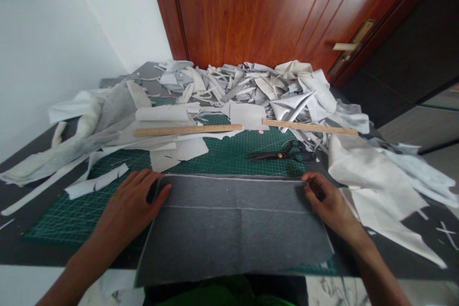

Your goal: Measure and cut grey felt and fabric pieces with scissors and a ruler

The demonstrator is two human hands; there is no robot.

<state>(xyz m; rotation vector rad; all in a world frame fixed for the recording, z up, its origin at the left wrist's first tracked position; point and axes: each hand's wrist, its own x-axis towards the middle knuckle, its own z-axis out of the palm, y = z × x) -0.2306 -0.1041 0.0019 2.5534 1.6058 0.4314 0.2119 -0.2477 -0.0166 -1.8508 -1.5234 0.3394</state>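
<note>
A rectangular grey fabric piece (208, 239) lies in front of me, with a pale line across it and a whitish far edge. My left hand (134, 201) pinches its far left corner between thumb and fingers. At the far right corner, my right hand (324, 201) grips the same fabric with thumb and fingertips. Beneath it, a green cutting mat (229, 153) shows beyond and beside the cloth. Black-handled scissors (281, 155) rest on the mat just past the fabric's far edge, nearer my right hand.
Two wooden rulers, one left (186, 130) and one right (311, 127), lie across the work area. A heap of white and grey scraps (229, 83) lines the back. Larger pale cloth (373, 172) covers the right; more fabric (103, 110) is piled left. Behind stands a wooden door (244, 14).
</note>
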